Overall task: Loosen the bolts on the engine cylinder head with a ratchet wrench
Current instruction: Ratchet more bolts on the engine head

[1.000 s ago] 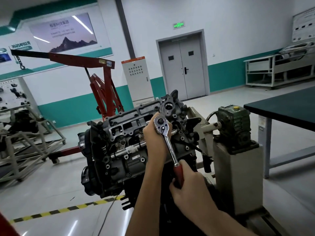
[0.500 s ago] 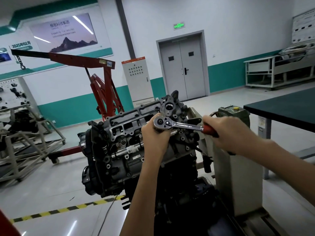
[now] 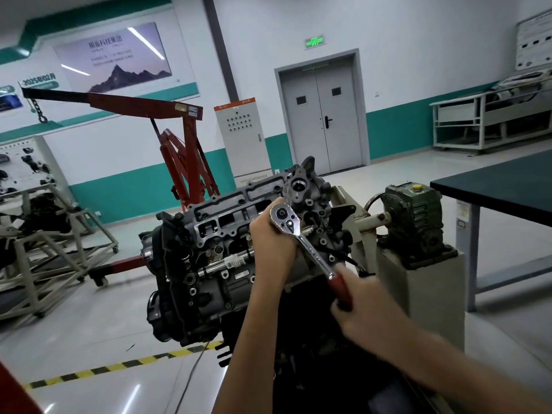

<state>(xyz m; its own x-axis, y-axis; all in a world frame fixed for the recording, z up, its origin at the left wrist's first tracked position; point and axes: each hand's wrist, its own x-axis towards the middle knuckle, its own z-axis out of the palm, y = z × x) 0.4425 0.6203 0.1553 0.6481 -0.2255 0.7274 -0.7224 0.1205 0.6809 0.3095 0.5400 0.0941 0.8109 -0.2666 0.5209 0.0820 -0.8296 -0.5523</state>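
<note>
Diagonally, ratchet wrench between both hands

We stand in a workshop with white walls and a teal band.
We see a grey double door under a green sign, a pale cabinet to its left, a red crane beside that, a dark table at right, a white rack behind it, and striped tape on the glossy grey floor.
</note>
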